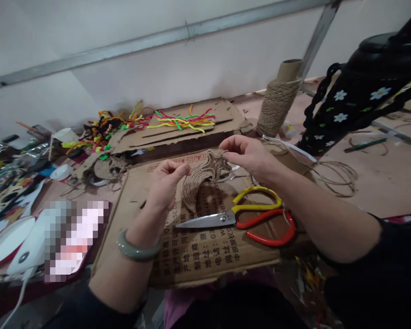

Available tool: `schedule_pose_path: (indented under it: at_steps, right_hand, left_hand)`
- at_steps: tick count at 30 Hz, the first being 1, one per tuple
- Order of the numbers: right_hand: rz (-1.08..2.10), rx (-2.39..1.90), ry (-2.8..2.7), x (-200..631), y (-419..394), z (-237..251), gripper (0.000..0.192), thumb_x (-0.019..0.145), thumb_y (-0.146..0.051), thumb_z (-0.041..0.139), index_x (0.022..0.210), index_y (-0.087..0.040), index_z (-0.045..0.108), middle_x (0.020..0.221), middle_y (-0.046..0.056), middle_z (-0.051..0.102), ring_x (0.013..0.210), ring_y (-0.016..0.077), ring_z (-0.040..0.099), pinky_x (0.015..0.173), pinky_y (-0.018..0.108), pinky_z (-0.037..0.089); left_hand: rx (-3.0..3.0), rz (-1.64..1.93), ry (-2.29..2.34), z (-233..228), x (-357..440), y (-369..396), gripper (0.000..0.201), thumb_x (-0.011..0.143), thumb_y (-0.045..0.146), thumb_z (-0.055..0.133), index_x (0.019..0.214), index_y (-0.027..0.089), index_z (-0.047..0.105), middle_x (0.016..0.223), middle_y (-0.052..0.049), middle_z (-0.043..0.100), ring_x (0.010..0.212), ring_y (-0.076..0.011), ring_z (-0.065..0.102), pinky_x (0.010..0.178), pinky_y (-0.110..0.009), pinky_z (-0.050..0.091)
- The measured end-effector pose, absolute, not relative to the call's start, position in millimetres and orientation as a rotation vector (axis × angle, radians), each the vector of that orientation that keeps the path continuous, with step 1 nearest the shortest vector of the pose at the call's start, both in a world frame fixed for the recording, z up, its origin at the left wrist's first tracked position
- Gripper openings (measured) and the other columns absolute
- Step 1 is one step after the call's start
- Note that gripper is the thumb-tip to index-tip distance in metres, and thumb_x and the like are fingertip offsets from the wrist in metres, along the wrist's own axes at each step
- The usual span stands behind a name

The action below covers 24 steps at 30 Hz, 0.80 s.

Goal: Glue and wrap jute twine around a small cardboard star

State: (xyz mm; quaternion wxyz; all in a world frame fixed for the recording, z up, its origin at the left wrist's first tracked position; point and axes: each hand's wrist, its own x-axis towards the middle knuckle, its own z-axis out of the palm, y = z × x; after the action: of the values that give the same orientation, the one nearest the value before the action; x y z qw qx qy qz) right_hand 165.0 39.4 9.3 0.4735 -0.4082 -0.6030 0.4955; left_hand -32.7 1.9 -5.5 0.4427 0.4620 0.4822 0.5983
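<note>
A curved piece of coiled jute cord (194,183) lies on a flattened cardboard box (140,192), with a cord-edged star (215,165) at its upper right end. My right hand (248,157) is closed, its thumb and forefinger pinching at the star's upper right edge. To the left of the coiled piece is my left hand (166,180), thumb and fingers pressed together; whatever is between them is too small to make out. Scissors (231,218) with one yellow and one red handle rest on the cardboard just below, their blades pointing left.
A cone of jute twine (277,105) stands at the back right beside a black flowered bottle (349,100). Colourful fuzzy stems (181,121) lie on cardboard behind. A phone (78,242) and a white corded device (30,246) are on the left. Loose cord (335,178) lies right.
</note>
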Motion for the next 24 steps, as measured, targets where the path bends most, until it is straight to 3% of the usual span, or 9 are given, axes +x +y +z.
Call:
schedule_pose_path:
  at_steps: [5,8,17,21,24]
  right_hand:
    - [1.215,-1.001,-1.476,163.5,39.6,7.8,0.019,0.060,-0.017,0.063,0.078,-0.014,0.058,0.069,-0.003,0.055,0.061,0.0071,0.047,0.059,0.023,0.037]
    - [1.228,-0.978,-1.502,162.7,38.2,7.5,0.020,0.060,-0.017,0.062,0.080,-0.015,0.058,0.070,-0.003,0.056,0.062,0.0071,0.047,0.060,0.023,0.037]
    - [1.219,-0.921,-1.594,160.3,38.3,5.0,0.019,0.061,-0.019,0.062,0.079,-0.015,0.056,0.067,-0.004,0.054,0.059,0.0069,0.045,0.057,0.023,0.036]
    - [1.190,-0.841,-1.690,160.6,39.3,0.8,0.018,0.065,-0.020,0.059,0.081,-0.016,0.055,0.071,-0.003,0.055,0.062,0.0080,0.048,0.058,0.024,0.038]
    - [1.166,-0.780,-1.795,161.8,39.0,-1.3,0.017,0.067,-0.017,0.056,0.084,-0.016,0.054,0.075,-0.002,0.056,0.066,0.0086,0.051,0.061,0.024,0.040]
  left_hand:
    - [1.115,1.486,1.139,-7.4,-35.3,5.1,0.018,0.068,0.033,0.072,0.069,0.016,0.067,0.072,-0.002,0.068,0.066,-0.0109,0.061,0.072,-0.027,0.048]
    - [1.110,1.513,1.141,-6.3,-36.5,5.6,0.016,0.067,0.030,0.072,0.074,0.016,0.069,0.076,-0.003,0.069,0.067,-0.0105,0.061,0.071,-0.026,0.048]
    - [1.187,1.494,1.216,-7.7,-34.6,6.0,0.028,0.058,0.030,0.079,0.053,0.017,0.055,0.053,0.003,0.061,0.055,-0.0096,0.057,0.067,-0.025,0.047]
    - [1.239,1.417,1.238,-14.3,-35.4,11.1,0.029,0.071,0.045,0.068,0.069,0.016,0.065,0.078,-0.005,0.070,0.066,-0.0121,0.062,0.072,-0.027,0.047]
    - [1.262,1.394,1.271,-8.6,-30.4,10.9,0.029,0.073,0.046,0.065,0.086,0.020,0.069,0.094,-0.005,0.070,0.075,-0.0130,0.063,0.071,-0.026,0.045]
